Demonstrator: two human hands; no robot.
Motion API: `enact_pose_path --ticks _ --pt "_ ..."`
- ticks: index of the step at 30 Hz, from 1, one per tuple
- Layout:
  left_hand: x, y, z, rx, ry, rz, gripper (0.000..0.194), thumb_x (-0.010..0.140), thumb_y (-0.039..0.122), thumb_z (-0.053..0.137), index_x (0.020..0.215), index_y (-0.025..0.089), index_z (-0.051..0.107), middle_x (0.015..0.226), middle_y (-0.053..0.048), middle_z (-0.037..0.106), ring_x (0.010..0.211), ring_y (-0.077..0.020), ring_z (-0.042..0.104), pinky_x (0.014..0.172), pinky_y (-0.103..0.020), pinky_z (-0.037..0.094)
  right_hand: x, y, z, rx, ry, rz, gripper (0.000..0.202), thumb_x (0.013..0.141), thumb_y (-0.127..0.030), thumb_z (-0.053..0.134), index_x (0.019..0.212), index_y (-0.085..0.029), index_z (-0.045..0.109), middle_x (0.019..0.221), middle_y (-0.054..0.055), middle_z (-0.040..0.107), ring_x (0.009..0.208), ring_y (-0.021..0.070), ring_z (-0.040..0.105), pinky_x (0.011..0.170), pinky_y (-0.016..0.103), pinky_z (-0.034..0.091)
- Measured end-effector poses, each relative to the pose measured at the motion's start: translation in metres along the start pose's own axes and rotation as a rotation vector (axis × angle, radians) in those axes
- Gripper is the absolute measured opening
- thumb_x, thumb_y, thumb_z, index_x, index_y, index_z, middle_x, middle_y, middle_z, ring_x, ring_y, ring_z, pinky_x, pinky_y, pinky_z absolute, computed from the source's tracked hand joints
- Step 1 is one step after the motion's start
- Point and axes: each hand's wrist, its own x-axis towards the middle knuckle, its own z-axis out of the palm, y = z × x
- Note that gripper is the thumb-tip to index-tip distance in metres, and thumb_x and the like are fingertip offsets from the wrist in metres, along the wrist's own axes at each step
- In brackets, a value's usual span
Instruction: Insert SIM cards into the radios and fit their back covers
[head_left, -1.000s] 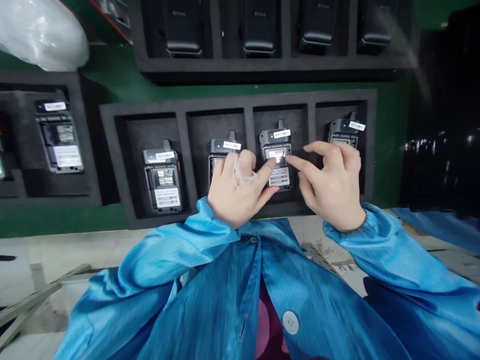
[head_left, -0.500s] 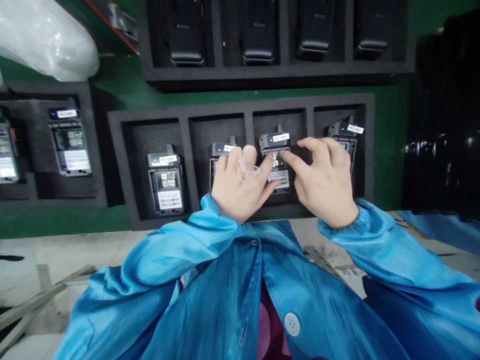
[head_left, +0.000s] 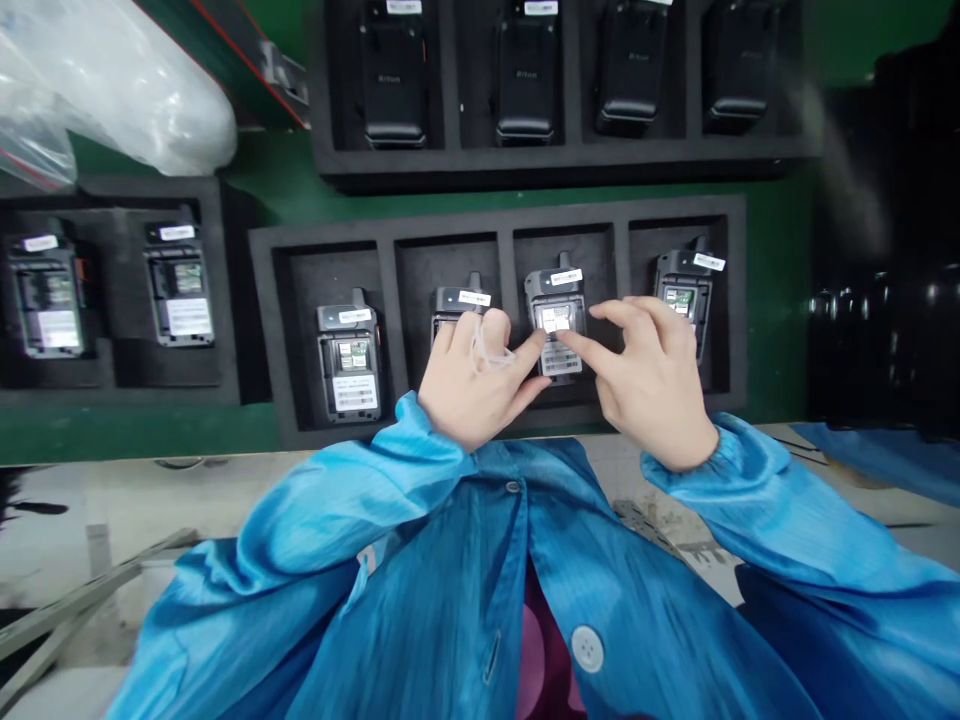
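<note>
Two-way radios with bared battery bays lie in a black foam tray (head_left: 506, 227). My left hand (head_left: 474, 380) is beside the third radio (head_left: 564, 360), its index fingertip at the left edge of the bay. Its other fingers are curled, with a thin translucent strip (head_left: 491, 357) looped at them. My right hand (head_left: 652, 380) has its fingers apart; its index fingertip is at the pale slots (head_left: 555, 318) in that bay. The second radio (head_left: 452, 298) is partly covered by my left hand. The leftmost radio (head_left: 350, 360) and the rightmost radio (head_left: 685, 290) lie in their own compartments.
Behind, another foam tray (head_left: 570, 160) holds several black radios, back side up. At left, a third tray (head_left: 244, 340) holds two opened radios. A clear plastic bag (head_left: 172, 110) bulges at the upper left. Dark glossy material (head_left: 885, 300) stands at right.
My right index fingertip has shifted slightly down and left over the third radio's bay, showing more of its pale slots. The view has shifted, uncovering more of the left tray.
</note>
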Motion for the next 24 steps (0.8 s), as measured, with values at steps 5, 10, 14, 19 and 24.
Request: enact_pose_path --ticks 5,10,14,19,24 --pt "-0.001 0.006 0.003 -0.01 0.005 0.009 0.042 0.095 0.04 0.043 0.134 0.026 0.053 0.113 -0.016 0.055 0.101 -0.0316 0.049 0.077 -0.041 0.036 -0.001 -0.004 -0.002 -0.032 -0.057 -0.017 0.041 0.092 -0.017 0.045 0.129 -0.03 0.059 0.134 0.007 0.048 0.126 0.029 0.037 0.1 0.046 0.039" --pt "0.0 0.004 -0.002 -0.133 0.015 -0.009 0.036 0.093 0.037 0.047 0.125 0.025 0.06 0.11 -0.015 0.054 0.102 -0.0312 0.048 0.079 -0.043 0.038 0.008 -0.012 -0.006 -0.024 -0.051 0.008 0.042 0.091 -0.015 0.045 0.127 -0.03 0.06 0.134 0.007 0.047 0.127 0.0285 0.036 0.103 0.045 0.037" --pt "-0.017 -0.012 -0.017 -0.69 0.063 -0.03 0.029 0.093 0.032 0.051 0.115 0.022 0.066 0.092 -0.007 0.051 0.089 -0.0204 0.05 0.081 -0.038 0.041 0.015 -0.017 -0.004 -0.035 -0.058 0.03 0.048 0.09 -0.013 0.043 0.133 -0.029 0.055 0.136 0.008 0.046 0.127 0.0302 0.036 0.101 0.047 0.037" --pt "-0.045 -0.027 -0.021 -1.466 0.042 -0.03 0.021 0.092 0.032 0.054 0.093 0.018 0.07 0.086 -0.005 0.055 0.085 -0.0163 0.05 0.08 -0.033 0.039 0.021 -0.02 -0.007 -0.101 -0.065 -0.012 0.044 0.091 -0.013 0.041 0.13 -0.027 0.056 0.136 0.01 0.047 0.127 0.0313 0.037 0.101 0.048 0.036" --pt "-0.055 -0.028 -0.009 -2.038 0.029 -0.032 0.034 0.092 0.041 0.046 0.077 0.017 0.064 0.074 -0.005 0.048 0.071 -0.0153 0.044 0.063 -0.031 0.032 0.028 -0.023 -0.008 -0.105 -0.038 0.025 0.043 0.09 -0.013 0.042 0.127 -0.027 0.059 0.136 0.01 0.046 0.127 0.0324 0.037 0.101 0.05 0.037"
